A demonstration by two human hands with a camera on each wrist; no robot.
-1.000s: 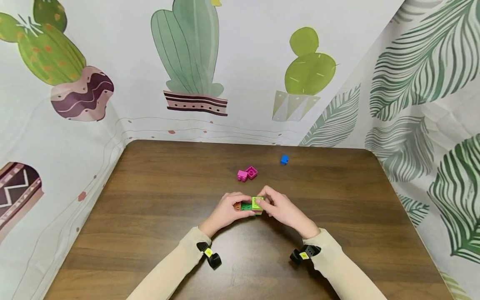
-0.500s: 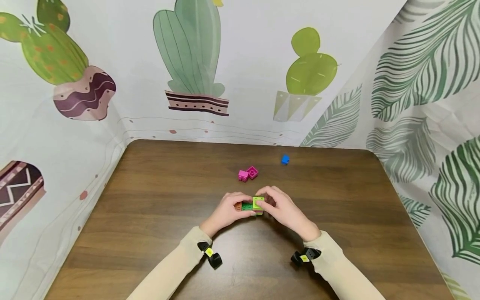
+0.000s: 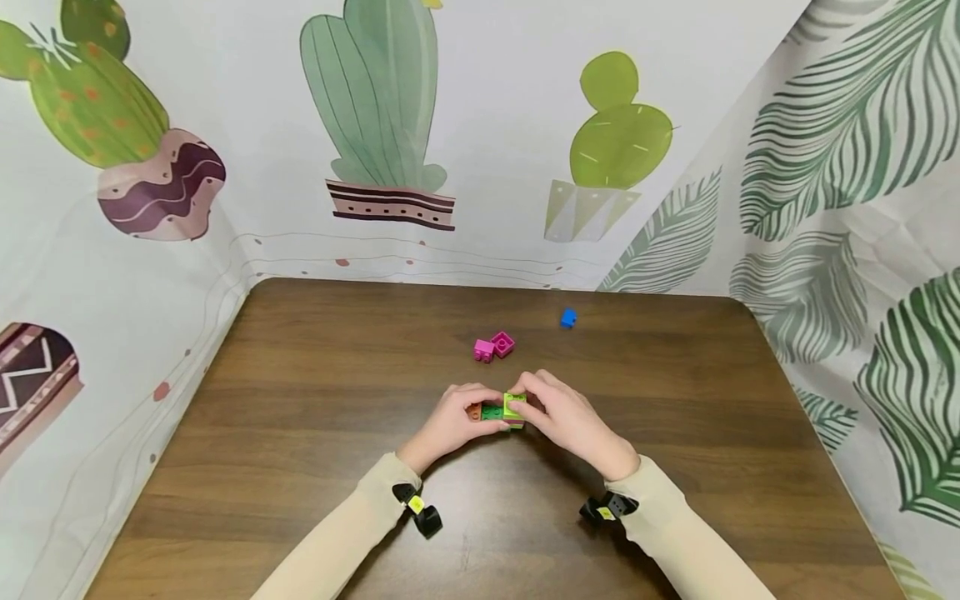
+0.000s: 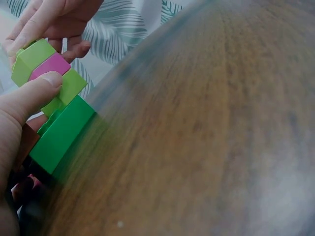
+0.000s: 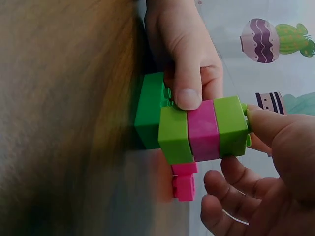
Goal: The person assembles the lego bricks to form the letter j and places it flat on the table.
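A small toy brick build stands on the table between both hands. Its base is a long green brick (image 4: 66, 132), with an orange-brown brick (image 3: 474, 412) at the left end. On the right end rise a lower lime brick (image 5: 175, 133), a pink brick (image 5: 203, 132) and an upper lime brick (image 5: 232, 128). My left hand (image 3: 456, 418) grips the build, its thumb against the pink brick's side and its fingers largely hidden behind. My right hand (image 3: 567, 419) pinches the upper lime brick, thumb over the studs and a fingertip at its side.
Farther back on the brown table (image 3: 337, 350) lie two loose bricks side by side, a pink brick (image 3: 483, 350) and a magenta brick (image 3: 503, 343). A blue brick (image 3: 568, 318) lies near the back edge. A printed cloth (image 3: 495, 150) hangs behind the table.
My right hand's fingers shift slightly around the upper lime brick. The left hand and the build keep their place, as do the loose bricks.
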